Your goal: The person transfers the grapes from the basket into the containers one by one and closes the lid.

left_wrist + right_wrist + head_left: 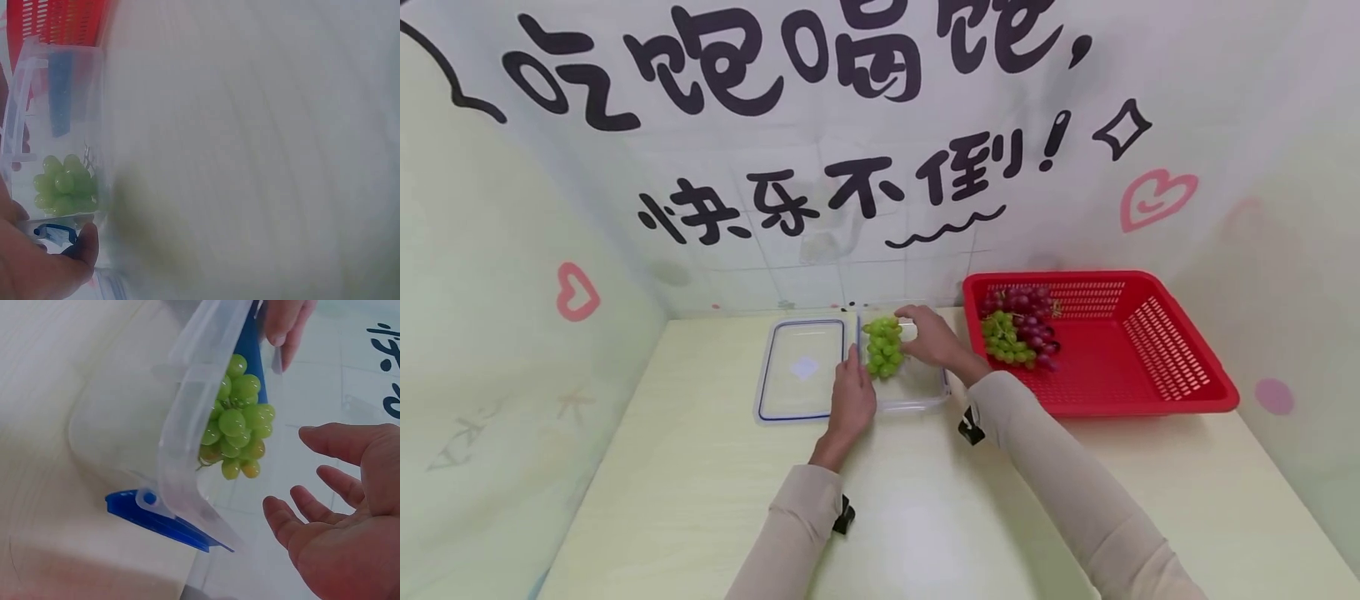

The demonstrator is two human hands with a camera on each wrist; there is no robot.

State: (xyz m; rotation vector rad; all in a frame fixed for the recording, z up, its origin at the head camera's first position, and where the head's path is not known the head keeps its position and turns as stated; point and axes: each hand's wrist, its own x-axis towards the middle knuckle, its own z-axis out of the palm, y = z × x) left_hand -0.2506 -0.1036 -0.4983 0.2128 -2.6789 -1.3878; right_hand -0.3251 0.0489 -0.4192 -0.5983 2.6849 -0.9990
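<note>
Green grapes (884, 347) lie at the left side of a clear plastic container (917, 403) with blue clips. My left hand (852, 395) holds the container's left wall; in the left wrist view its thumb and fingers (87, 244) pinch the edge beside the grapes (65, 185). My right hand (931, 337) is over the container's right part. In the right wrist view that hand (350, 506) has its fingers spread and relaxed, holding nothing, a little apart from the grapes (234, 422).
A lid with a blue seal (801, 417) lies flat left of the container. Right of it stands a red basket (1150, 403) with purple grapes (1037, 333) and more green grapes (1002, 340) at its left end. A printed cloth (850, 125) hangs behind the table (700, 467).
</note>
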